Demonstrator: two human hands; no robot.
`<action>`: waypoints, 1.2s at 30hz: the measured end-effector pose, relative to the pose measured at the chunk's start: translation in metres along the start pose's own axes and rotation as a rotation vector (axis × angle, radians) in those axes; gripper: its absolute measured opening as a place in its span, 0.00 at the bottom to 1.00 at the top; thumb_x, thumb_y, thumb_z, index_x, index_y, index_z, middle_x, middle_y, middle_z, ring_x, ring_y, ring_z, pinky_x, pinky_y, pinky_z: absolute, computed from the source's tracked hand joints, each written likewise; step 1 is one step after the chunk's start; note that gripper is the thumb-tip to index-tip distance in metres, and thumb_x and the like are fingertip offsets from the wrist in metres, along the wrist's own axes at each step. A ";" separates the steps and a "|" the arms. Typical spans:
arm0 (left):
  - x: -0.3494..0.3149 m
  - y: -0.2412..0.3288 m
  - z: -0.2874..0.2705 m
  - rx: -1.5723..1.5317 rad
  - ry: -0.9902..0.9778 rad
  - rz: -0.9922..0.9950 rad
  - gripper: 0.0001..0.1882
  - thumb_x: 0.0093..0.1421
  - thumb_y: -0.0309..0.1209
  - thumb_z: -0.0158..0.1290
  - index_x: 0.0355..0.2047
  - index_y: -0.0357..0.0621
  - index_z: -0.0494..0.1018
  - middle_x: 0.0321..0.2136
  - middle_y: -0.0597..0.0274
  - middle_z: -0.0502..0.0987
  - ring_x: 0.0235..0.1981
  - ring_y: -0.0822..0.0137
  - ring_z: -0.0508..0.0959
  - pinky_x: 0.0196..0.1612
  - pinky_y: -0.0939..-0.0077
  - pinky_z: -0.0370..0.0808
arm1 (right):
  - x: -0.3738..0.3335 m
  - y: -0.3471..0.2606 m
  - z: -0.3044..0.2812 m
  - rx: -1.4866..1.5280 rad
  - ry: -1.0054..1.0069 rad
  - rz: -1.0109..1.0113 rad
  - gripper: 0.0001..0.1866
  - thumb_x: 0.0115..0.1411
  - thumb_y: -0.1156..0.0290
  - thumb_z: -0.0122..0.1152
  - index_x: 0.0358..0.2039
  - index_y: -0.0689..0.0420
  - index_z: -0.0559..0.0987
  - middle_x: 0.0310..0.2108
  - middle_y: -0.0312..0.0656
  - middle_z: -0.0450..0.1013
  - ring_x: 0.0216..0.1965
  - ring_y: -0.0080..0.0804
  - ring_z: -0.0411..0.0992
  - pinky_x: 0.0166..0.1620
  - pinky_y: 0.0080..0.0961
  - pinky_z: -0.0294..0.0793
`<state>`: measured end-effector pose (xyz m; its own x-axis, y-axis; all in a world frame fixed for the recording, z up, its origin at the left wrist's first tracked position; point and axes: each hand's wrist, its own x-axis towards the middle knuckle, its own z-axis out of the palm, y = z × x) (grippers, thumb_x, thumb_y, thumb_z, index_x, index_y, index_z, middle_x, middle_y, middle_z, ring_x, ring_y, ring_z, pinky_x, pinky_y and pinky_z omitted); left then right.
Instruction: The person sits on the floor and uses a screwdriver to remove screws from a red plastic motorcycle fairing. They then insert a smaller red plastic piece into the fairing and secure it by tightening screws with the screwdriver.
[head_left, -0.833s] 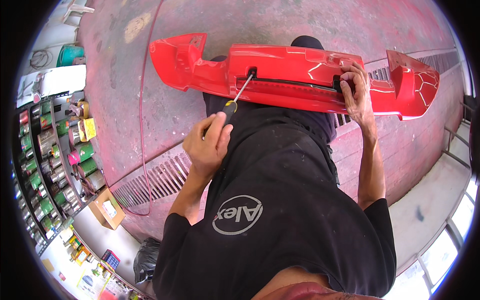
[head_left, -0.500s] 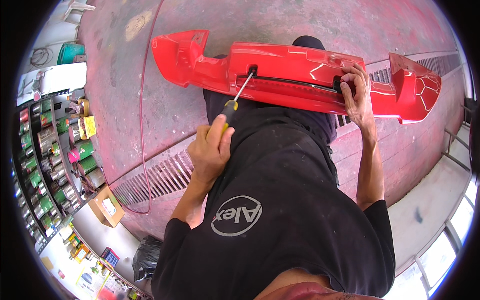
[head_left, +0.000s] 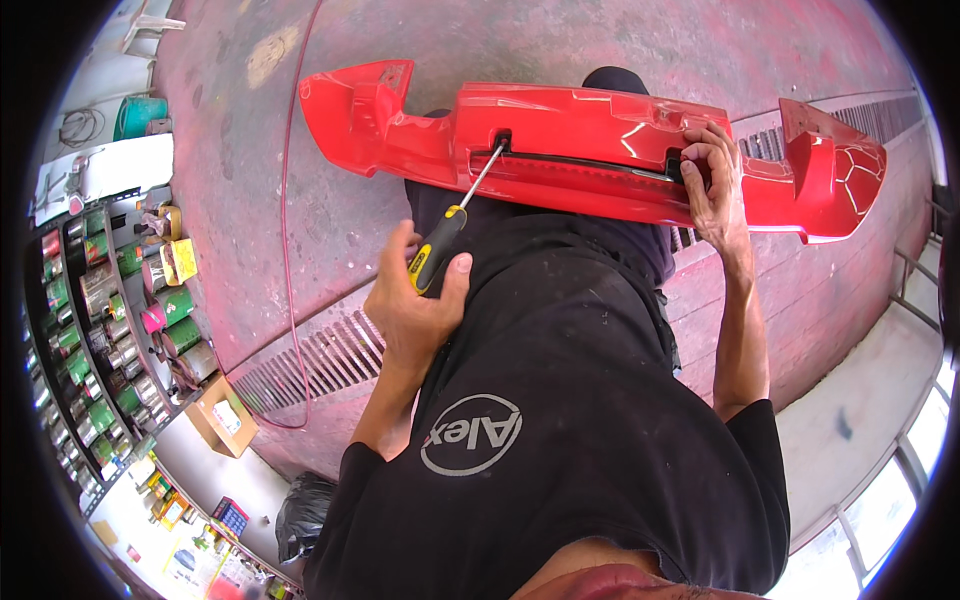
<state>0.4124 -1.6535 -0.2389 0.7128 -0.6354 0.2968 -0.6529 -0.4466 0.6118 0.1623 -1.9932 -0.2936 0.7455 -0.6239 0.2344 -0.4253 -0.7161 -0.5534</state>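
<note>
A glossy red car spoiler (head_left: pixel 590 125) lies across my legs, its upturned ends at left and right. Along its middle runs a dark slot with a small black recess at each end. My left hand (head_left: pixel 415 300) has loosened fingers around the grey and yellow handle of a screwdriver (head_left: pixel 438 250), which rests against the palm. The screwdriver's shaft slants up into the left recess; its tip is hidden there. At the right recess, my right hand (head_left: pixel 715 190) grips the spoiler with curled fingers, the thumb beside a black piece (head_left: pixel 675 165).
A thin red hose (head_left: pixel 287 200) runs along the floor on the left, across a floor grate (head_left: pixel 310 365). Shelves of paint cans (head_left: pixel 95 340), a cardboard box (head_left: pixel 222 415) and a black plastic bag (head_left: pixel 300 515) stand farther left. A pale ledge (head_left: pixel 850 390) lies right.
My left hand has loosened its fingers and slid back along the screwdriver handle, exposing more of it. The handle has swung slightly down and left. My right hand stays at the spoiler.
</note>
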 end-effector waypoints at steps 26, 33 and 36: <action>-0.002 -0.010 0.003 -0.114 -0.134 0.171 0.38 0.60 0.26 0.66 0.68 0.31 0.63 0.64 0.28 0.68 0.64 0.36 0.73 0.60 0.52 0.77 | -0.001 -0.004 -0.001 -0.014 0.000 0.026 0.09 0.70 0.72 0.62 0.49 0.57 0.79 0.63 0.48 0.75 0.74 0.57 0.60 0.75 0.56 0.56; 0.012 -0.009 0.001 0.018 -0.171 0.133 0.34 0.60 0.27 0.66 0.65 0.32 0.70 0.59 0.37 0.75 0.56 0.43 0.79 0.52 0.56 0.80 | -0.001 -0.004 0.001 -0.007 0.005 0.019 0.08 0.71 0.72 0.62 0.49 0.57 0.78 0.63 0.47 0.75 0.74 0.56 0.60 0.75 0.56 0.55; 0.022 0.001 0.002 -0.128 -0.020 0.237 0.33 0.61 0.25 0.62 0.66 0.31 0.68 0.59 0.39 0.75 0.54 0.45 0.79 0.51 0.60 0.79 | -0.001 -0.006 0.000 -0.017 0.006 0.007 0.08 0.71 0.72 0.62 0.49 0.57 0.78 0.63 0.47 0.75 0.74 0.56 0.60 0.75 0.56 0.55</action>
<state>0.4269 -1.6693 -0.2338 0.5379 -0.7256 0.4291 -0.7624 -0.2015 0.6150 0.1644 -1.9885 -0.2903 0.7392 -0.6311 0.2352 -0.4395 -0.7166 -0.5416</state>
